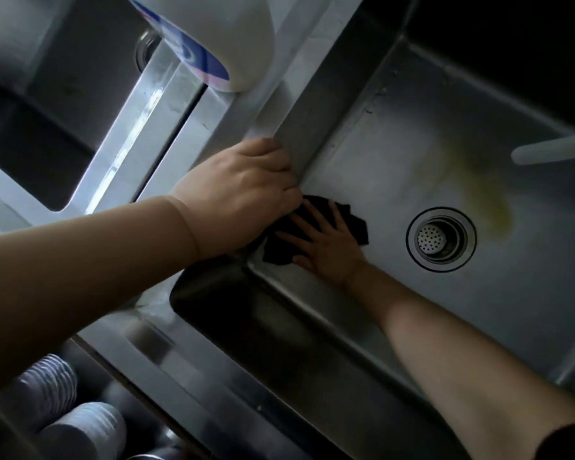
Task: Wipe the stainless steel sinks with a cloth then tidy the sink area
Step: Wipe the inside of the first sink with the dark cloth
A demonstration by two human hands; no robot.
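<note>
A stainless steel sink (429,134) holds a dark cloth (316,227) on its floor. A white bottle (219,31) stands on the dividing rim (233,114).

Two arms come in from the bottom of the frame. Left hand (243,190) & forearm: bare, no sleeve seen. Right hand (326,247): bare forearm too, w/ a dark sleeve edge at the bottom right corner. No rings, no watch. Fingers (312,215) bare, no gloves.
</note>
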